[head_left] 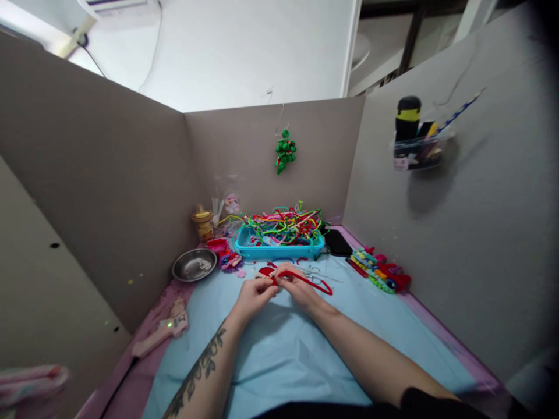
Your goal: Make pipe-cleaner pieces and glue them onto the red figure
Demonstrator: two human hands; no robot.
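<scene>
Red pipe cleaner point(311, 282) pinched at its near end between the closed fingertips of left hand point(255, 295) and right hand point(302, 293), low over the far part of the blue mat point(279, 361), free loop trailing toward three o'clock. Small red-and-white piece point(264, 271), perhaps a half-made figure, gripped at the same spot by the left fingers. Blue tray point(271, 254) of mixed pipe cleaners point(283, 224) at twelve o'clock from the hands, steel bowl point(194, 265) at ten, pink glue gun point(161, 331) at eight, black phone point(338, 241) at one, finished colourful pieces point(379, 273) at three.
</scene>
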